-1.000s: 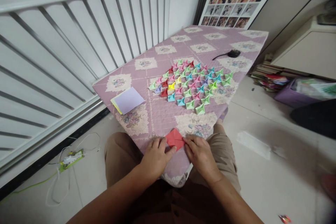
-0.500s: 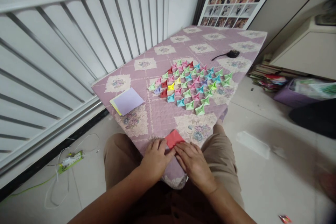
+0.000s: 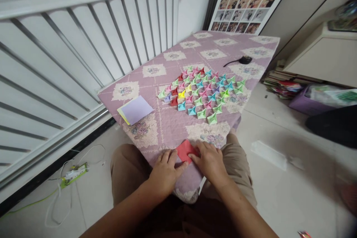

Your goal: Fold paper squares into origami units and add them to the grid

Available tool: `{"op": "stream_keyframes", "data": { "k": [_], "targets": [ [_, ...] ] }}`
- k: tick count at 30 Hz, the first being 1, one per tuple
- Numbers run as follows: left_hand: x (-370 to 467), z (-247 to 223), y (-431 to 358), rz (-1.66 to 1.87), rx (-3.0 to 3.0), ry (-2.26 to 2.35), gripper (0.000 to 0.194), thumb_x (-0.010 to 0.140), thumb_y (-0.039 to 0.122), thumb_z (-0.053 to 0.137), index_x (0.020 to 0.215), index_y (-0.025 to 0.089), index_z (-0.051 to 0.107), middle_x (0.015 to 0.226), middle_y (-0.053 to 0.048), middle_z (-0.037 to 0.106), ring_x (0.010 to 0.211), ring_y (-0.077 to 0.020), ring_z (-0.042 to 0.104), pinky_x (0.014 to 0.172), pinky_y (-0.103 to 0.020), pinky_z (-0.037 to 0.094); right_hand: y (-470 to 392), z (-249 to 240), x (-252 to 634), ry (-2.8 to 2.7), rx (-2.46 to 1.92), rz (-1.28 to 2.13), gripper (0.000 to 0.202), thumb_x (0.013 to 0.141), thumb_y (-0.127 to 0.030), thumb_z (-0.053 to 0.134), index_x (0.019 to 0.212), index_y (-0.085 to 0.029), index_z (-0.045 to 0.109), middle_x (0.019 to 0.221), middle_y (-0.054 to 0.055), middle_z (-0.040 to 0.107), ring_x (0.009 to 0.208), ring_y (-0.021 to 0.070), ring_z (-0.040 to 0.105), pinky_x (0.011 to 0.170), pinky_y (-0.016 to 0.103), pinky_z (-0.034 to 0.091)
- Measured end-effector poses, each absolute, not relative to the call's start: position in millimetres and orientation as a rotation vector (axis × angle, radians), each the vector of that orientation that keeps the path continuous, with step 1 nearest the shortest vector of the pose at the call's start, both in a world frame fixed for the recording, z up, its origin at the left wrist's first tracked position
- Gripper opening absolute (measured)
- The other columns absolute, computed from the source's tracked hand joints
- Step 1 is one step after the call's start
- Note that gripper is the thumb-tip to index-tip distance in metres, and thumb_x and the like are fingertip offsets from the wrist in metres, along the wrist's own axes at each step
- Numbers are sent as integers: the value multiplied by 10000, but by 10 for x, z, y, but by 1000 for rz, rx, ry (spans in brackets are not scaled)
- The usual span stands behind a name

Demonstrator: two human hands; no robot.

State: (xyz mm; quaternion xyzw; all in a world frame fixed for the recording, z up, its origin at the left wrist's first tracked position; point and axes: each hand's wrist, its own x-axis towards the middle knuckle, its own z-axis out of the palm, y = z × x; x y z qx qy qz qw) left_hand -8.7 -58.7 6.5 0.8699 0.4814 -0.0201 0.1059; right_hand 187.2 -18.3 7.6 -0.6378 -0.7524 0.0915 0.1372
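A square of red paper (image 3: 184, 150) lies near the close corner of the table. My left hand (image 3: 166, 167) rests flat at its left edge, fingers apart and thumb stretched toward the paper's near corner. On the right side, my right hand (image 3: 209, 159) has its thumb on top of the paper and its fingers bent around the right corner, partly hiding it. Beyond the hands stand rows of small folded paper pieces (image 3: 199, 101) in green, pink, blue, red and yellow. Left of them sits a stack of purple and yellow paper sheets (image 3: 136, 110).
A purple flowered cloth (image 3: 170, 126) covers the table. A black object with a cord (image 3: 244, 60) lies toward the back right. A white radiator (image 3: 92, 44) runs along the left, with a power strip (image 3: 74, 174) on the floor below. A purple bin (image 3: 304, 101) stands at right.
My right hand has opened away from the left hand, its thumb now on the paper and its fingers at the right corner. My left hand stays by the left edge.
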Motion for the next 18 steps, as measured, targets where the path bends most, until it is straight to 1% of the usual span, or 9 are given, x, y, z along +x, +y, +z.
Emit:
{"op": "stream_keyframes", "data": {
  "k": [4,6,8,9,11,12,15,18],
  "targets": [
    [-150,97,-596,-32,2476,1390,454,904,224,469,1319,407,456,1485,-62,266,1311,-353,284,1023,-546,322,-128,148,1849,-2197,-1951,351,299,755,-392,694,978,-231,578,982,50,634,943,245,553,741,342,319],
    [-184,135,-563,-1,2431,1363,461,873,203,506,1293,393,485,1483,-48,274,1312,-339,285,1030,-525,320,-92,176,1844,-2209,-1995,412,308,746,-392,696,977,-229,576,996,55,630,973,253,550,747,345,317],
    [-197,179,-489,59,2392,1327,471,840,174,533,1275,352,506,1438,-44,350,1273,-297,342,1031,-468,337,-45,198,1837,-2222,-2020,478,314,737,-390,698,976,-227,576,1015,55,628,997,257,546,752,347,316],
    [-191,200,-436,98,2371,1323,455,835,160,528,1261,318,518,1382,-47,420,1228,-266,392,1023,-428,351,-22,206,1834,-2230,-2025,506,312,733,-389,699,971,-226,578,1023,54,628,1002,257,545,752,347,316],
    [-152,232,-314,160,2314,1371,347,870,158,477,1197,244,551,1196,-53,561,1108,-217,482,988,-372,379,19,217,1832,-2248,-2027,550,298,728,-384,698,952,-225,584,1032,49,629,998,253,546,749,346,315],
    [-122,243,-251,188,2273,1443,283,886,187,471,1151,219,565,1118,-57,591,1059,-214,508,960,-363,394,33,221,1832,-2253,-2027,562,288,727,-380,697,944,-225,587,1033,48,629,994,250,547,747,345,314],
    [-24,255,-92,210,2208,1601,204,873,252,535,1066,195,568,1060,-68,593,1012,-215,532,895,-337,417,46,224,1837,-2256,-2017,570,274,731,-371,685,943,-227,588,1037,46,629,998,245,543,744,342,311],
    [36,253,-1,157,2223,1628,225,829,279,606,1035,200,563,1067,-69,583,1028,-219,528,894,-326,412,32,221,1841,-2247,-2003,570,285,733,-371,677,960,-227,582,1044,47,630,1007,245,539,749,341,306]
  ]
}}
